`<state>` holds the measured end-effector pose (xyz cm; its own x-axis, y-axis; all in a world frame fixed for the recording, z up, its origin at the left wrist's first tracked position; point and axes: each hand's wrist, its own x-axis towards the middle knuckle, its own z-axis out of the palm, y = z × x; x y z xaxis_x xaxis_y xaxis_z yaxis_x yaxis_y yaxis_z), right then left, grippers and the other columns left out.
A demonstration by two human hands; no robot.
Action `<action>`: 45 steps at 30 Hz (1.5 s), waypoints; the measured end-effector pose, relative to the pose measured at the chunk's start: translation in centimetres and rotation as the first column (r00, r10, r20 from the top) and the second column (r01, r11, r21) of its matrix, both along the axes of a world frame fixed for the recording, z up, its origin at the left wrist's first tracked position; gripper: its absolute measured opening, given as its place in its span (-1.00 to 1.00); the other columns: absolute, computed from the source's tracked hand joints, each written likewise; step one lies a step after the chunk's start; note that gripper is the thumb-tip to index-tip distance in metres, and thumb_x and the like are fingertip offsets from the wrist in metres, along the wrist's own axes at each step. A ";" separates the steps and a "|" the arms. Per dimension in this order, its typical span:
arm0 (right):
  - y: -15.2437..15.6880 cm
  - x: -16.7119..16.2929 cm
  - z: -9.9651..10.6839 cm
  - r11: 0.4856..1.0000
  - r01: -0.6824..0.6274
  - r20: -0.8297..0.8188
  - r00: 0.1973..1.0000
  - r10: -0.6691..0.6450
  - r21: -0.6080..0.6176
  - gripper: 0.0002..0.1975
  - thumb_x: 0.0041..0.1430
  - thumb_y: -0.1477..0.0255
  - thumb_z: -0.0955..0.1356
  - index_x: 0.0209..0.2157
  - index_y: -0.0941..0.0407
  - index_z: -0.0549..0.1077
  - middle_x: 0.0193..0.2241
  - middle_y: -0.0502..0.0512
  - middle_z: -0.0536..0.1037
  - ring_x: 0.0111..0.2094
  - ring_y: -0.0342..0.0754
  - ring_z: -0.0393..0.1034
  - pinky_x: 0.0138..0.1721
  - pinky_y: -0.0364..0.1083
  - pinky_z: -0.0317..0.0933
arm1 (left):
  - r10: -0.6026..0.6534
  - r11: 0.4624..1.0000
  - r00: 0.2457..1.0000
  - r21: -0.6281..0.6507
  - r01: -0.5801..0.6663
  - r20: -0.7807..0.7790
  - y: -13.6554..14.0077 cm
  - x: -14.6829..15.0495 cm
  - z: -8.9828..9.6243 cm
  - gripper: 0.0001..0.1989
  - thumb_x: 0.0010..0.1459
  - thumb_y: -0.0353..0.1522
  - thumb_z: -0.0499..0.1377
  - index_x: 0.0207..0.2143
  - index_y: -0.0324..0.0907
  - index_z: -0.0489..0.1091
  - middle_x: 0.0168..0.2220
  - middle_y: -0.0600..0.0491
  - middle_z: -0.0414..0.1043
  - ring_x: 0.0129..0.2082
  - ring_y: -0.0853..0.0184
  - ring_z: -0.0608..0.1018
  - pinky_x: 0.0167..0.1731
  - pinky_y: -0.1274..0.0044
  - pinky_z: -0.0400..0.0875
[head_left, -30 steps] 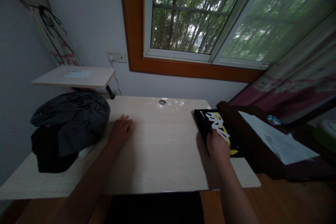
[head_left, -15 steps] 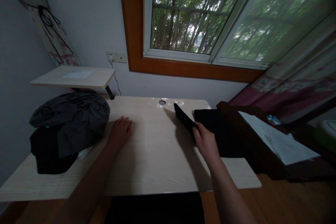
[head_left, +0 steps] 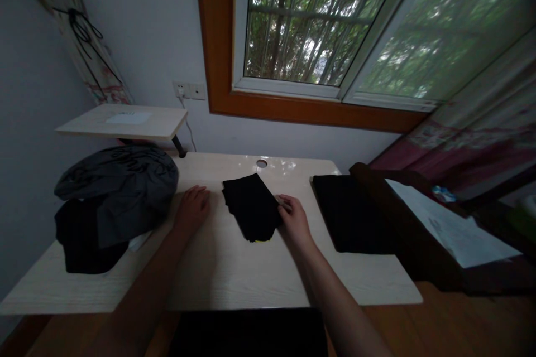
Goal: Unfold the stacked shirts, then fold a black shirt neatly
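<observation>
A folded piece of black cloth, with a bit of yellow at its lower edge, lies nearly flat on the pale wooden table. My right hand is at its right edge, with thumb and fingers closed on that edge. To the left of the cloth, my left hand rests flat on the tabletop, fingers stretched out and holding nothing. Just beyond it on the left sits a rumpled heap of dark grey and black fabric.
A neat black folded stack lies on the table's right side. A small raised shelf holding a paper stands at the back left. Brown furniture with a paper sheet adjoins the right. A round hole pierces the back of the table.
My right hand has moved left and turned the black cloth from nearly edge-on, held up, to flat near the middle of the table. My left hand stays put.
</observation>
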<state>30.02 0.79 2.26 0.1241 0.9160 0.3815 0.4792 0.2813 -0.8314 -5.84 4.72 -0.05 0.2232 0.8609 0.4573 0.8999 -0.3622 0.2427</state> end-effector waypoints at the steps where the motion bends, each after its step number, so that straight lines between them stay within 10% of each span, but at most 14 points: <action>1: -0.4 0.5 -0.2 1.000 0.000 0.070 0.998 -0.001 0.008 -0.67 0.20 0.38 0.32 -0.01 0.09 0.50 -0.01 0.21 0.52 0.04 0.07 0.42 0.11 0.13 0.29 | 0.000 1.000 1.000 0.001 0.000 0.001 0.0 0.0 0.1 -0.64 0.24 -0.36 0.06 0.05 -0.14 0.45 0.13 -0.10 0.45 0.21 0.07 0.38 0.27 0.19 0.26; 15: -4.1 0.9 2.1 0.968 -0.242 0.512 0.841 0.176 0.065 -0.79 0.26 0.45 0.41 -0.07 0.01 0.59 -0.06 0.16 0.56 0.04 0.14 0.35 0.09 0.19 0.30 | -0.326 0.944 0.943 -0.072 0.321 -0.069 -1.3 1.1 1.7 -0.61 0.25 -0.41 0.10 0.08 0.00 0.50 0.19 0.00 0.41 0.27 0.12 0.31 0.28 0.16 0.25; 22: -5.1 -3.5 2.0 0.874 -0.485 0.608 0.698 0.377 0.014 -0.48 0.12 0.29 0.54 0.13 -0.06 0.49 0.05 0.16 0.53 0.08 0.19 0.34 0.08 0.21 0.30 | -0.317 0.945 0.948 -0.099 0.312 -0.039 -1.4 1.1 1.9 -0.56 0.23 -0.44 0.10 0.13 -0.02 0.47 0.20 -0.03 0.40 0.24 0.11 0.33 0.26 0.13 0.27; 29: -4.7 -4.7 1.7 0.899 -0.438 0.606 0.724 0.329 0.035 -0.68 0.21 0.44 0.48 0.00 -0.02 0.57 -0.09 0.14 0.61 -0.06 0.14 0.41 -0.05 0.14 0.32 | -0.303 0.951 0.953 -0.077 0.301 -0.021 -1.4 1.1 1.7 -0.60 0.24 -0.43 0.09 0.10 -0.04 0.48 0.18 -0.03 0.42 0.23 0.13 0.36 0.27 0.16 0.27; 38: -3.3 -2.2 3.7 0.999 -0.040 -0.016 0.999 0.040 0.001 -0.78 0.30 0.24 0.38 -0.30 0.10 0.55 -0.38 0.06 0.53 -0.35 -0.03 0.40 -0.31 -0.08 0.28 | -0.314 0.947 0.949 -0.081 0.311 -0.031 -1.3 1.1 1.7 -0.62 0.26 -0.45 0.07 0.06 -0.07 0.50 0.15 -0.03 0.45 0.20 0.14 0.38 0.25 0.18 0.29; 45: -0.7 6.1 1.9 0.916 0.370 -0.442 0.803 -0.400 -0.157 -0.63 0.07 0.11 0.46 -0.39 0.13 0.40 -0.50 -0.10 0.35 -0.48 -0.16 0.25 -0.43 -0.17 0.16 | -0.300 0.952 0.954 -0.064 0.299 -0.009 -1.3 1.1 1.5 -0.62 0.26 -0.45 0.08 0.07 -0.08 0.50 0.13 -0.04 0.46 0.18 0.15 0.39 0.24 0.20 0.30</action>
